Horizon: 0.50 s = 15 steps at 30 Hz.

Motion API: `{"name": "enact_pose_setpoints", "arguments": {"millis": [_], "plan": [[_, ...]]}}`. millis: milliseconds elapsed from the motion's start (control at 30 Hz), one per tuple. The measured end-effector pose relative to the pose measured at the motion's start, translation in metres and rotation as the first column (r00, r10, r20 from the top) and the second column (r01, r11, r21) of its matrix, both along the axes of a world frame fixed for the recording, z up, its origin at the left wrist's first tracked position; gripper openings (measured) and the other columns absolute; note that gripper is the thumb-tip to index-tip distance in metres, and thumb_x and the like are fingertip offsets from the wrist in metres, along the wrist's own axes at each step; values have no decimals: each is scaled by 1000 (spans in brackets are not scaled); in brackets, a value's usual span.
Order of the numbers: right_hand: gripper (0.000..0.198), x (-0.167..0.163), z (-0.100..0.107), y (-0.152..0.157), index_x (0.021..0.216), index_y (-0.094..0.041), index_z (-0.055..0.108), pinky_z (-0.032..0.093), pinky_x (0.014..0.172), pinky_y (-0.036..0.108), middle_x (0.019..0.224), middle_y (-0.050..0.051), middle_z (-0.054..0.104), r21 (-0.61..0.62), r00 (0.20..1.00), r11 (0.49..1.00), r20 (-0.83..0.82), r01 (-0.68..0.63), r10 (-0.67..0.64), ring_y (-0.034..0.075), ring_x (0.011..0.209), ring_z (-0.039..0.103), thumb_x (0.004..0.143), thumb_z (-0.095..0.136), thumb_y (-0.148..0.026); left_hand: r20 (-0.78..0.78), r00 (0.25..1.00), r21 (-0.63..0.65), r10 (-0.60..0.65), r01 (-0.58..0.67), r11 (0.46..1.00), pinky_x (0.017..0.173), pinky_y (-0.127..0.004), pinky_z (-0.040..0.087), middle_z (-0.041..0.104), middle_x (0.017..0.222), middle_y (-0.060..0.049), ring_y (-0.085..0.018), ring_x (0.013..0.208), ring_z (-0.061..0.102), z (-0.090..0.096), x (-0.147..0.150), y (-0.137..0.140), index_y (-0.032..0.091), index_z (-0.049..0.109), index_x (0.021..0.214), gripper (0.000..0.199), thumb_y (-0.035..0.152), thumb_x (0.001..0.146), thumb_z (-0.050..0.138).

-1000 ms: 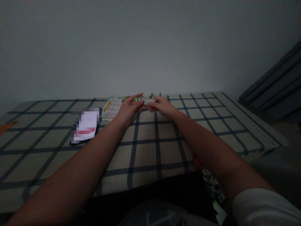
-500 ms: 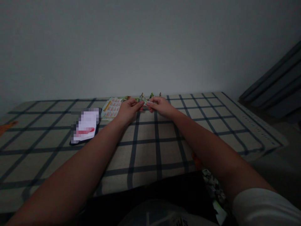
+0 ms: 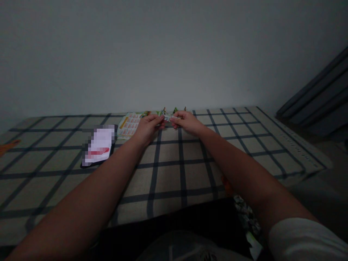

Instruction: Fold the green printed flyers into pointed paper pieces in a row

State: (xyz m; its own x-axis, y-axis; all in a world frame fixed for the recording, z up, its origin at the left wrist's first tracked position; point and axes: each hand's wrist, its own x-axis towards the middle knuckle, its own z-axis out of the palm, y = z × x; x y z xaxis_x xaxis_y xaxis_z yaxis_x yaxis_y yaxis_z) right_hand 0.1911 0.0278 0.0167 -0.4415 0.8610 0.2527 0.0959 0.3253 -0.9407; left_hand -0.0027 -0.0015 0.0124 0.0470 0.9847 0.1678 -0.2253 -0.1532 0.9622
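Over the far part of the table, my left hand (image 3: 150,127) is closed, its thumb and fingers pinching the left end of a small pale printed piece (image 3: 167,118). Its right end is pinched by my right hand (image 3: 187,122), so the piece spans the gap between them. It looks thin and slightly shiny, but its exact kind is too small to make out. Just behind the fingers, small colourful green and brown bits (image 3: 175,109) stick up. A printed sheet (image 3: 129,124) with a grid and a yellow strip lies beside my left hand.
A dark-framed phone or tablet (image 3: 100,145) with a blurred screen lies left of my left forearm. The checked cloth (image 3: 168,177) covers the table, which meets a plain wall. An orange object (image 3: 9,146) shows at the left edge, and a grey curtain (image 3: 320,98) hangs at right.
The pale piece between my fingers has turned a little and shows more of its flat face. Both hands have barely shifted; the sheet and the screen device stay put.
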Motion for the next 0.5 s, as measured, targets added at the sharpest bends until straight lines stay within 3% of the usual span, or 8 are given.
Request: {"name": "enact_pose_setpoints", "arguments": {"millis": [200,333,500], "plan": [[20,3,6,-3,78,-18,59,46,67,25,69,-1,60,95,993,995,113,26,-37,13,69,57,92,67,-29,-23,1000,-3,19,-19,1000,61,-21,52,71,71,-3,-12,66,63,1,1,-2,17,76,69,31,42,67,93],[16,3,9,-5,80,-18,59,46,67,25,68,-1,59,99,994,995,105,22,-33,13,68,57,92,67,-26,-40,999,38,1,0,999,66,-22,52,72,74,-4,-12,67,63,-1,-1,0,16,76,71,29,41,73,89],[19,4,9,-6,79,-18,58,47,69,26,69,0,61,95,995,995,96,29,-39,13,69,59,93,68,-27,-168,985,87,46,-31,996,68,-27,52,72,75,-5,-15,69,65,-3,-1,0,17,76,77,36,52,73,86]]}}
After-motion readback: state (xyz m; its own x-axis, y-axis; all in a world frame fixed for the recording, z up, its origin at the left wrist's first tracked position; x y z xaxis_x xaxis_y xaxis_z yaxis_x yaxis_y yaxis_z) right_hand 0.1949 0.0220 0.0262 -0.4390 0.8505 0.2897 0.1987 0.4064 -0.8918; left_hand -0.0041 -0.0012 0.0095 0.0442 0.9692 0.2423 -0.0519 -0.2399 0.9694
